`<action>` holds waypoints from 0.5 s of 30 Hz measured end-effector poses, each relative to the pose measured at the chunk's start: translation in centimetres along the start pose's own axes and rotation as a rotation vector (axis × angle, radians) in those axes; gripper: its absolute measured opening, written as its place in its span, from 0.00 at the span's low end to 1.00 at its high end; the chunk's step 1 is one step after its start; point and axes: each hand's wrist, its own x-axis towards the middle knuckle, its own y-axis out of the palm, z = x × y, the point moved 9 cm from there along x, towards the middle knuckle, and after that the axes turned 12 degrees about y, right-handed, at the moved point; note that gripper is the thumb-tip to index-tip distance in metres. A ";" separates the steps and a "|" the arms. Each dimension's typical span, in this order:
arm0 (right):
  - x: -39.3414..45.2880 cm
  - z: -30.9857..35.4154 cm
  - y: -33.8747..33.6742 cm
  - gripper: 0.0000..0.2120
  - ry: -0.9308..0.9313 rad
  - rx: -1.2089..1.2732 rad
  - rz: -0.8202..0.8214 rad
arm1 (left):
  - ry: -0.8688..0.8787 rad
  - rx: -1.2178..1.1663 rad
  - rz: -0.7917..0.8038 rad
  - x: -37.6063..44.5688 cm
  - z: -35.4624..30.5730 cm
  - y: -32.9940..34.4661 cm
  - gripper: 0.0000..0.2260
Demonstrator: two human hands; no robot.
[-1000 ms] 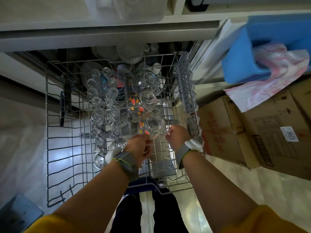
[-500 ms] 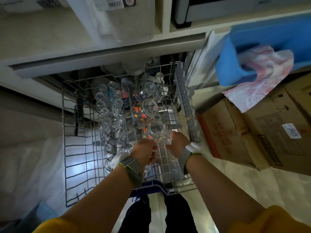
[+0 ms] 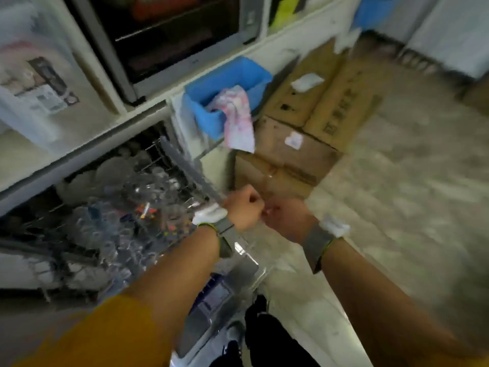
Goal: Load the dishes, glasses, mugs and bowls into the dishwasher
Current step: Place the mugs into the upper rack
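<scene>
I am looking at a heavily blurred frame, so I am reporting only what is reading clearly. At the far left a pale plastic-wrapped package [image 3: 34,83] is sitting on a shelf, and beside it a silver oven [image 3: 169,35] with a dark door is filling the upper middle. Below them the dishwasher rack [image 3: 111,207] is standing pulled out, and clear glasses [image 3: 148,192] are crowding its wire frame, one of them showing orange and red marks [image 3: 145,210]; I cannot tell how each glass is sitting. A grey side panel of the rack [image 3: 190,170] is running along its right edge.

Just right of that edge my left hand [image 3: 244,207] is hovering with its grip curled into a loose fist; I am seeing nothing in it. My right hand [image 3: 287,221] is sitting right beside it, near enough that the knuckles are almost meeting, fingers bent inward; whether that grip is holding anything I cannot tell through the blur. Both wrists are wearing grey bands with white patches, and both hands are clear of the rack.

Further right a blue bin [image 3: 211,86] is holding a pink and white cloth [image 3: 238,117] that is draping over its rim, and brown cardboard boxes [image 3: 312,120] are resting on the pale floor [image 3: 397,181].
</scene>
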 end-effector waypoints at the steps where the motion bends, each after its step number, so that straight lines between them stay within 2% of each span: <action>1: 0.0 -0.5 -0.3 0.11 0.022 0.056 -0.002 | 0.002 0.010 0.005 0.0 -0.1 0.2 0.02; 3: -6.9 -9.1 -7.0 0.11 0.179 0.189 -0.170 | 0.170 -0.006 0.177 -0.8 -9.2 7.3 0.04; 4: -7.1 -9.8 -7.3 0.11 0.184 0.198 -0.180 | 0.163 -0.019 0.187 -1.3 -9.5 7.5 0.06; 7: -20.6 -24.4 -15.6 0.11 0.425 0.428 -0.529 | 0.441 0.055 0.454 -5.2 -24.0 19.9 0.05; 8: -21.1 -25.1 -16.0 0.10 0.437 0.439 -0.559 | 0.445 0.047 0.459 -5.4 -24.6 20.1 0.05; 9: -25.9 -29.3 -17.8 0.10 0.523 0.492 -0.641 | 0.540 0.062 0.528 -7.2 -29.1 24.2 0.05; 13: -44.4 -44.2 -21.4 0.07 0.716 0.631 -0.989 | 0.720 0.042 0.778 -17.2 -43.1 40.0 0.04; 14: -45.0 -45.3 -21.9 0.07 0.705 0.647 -1.022 | 0.719 0.009 0.773 -17.6 -44.2 40.2 0.05; 15: -52.9 -50.5 -21.4 0.06 0.808 0.686 -1.087 | 0.807 -0.026 0.878 -23.1 -48.5 47.2 0.05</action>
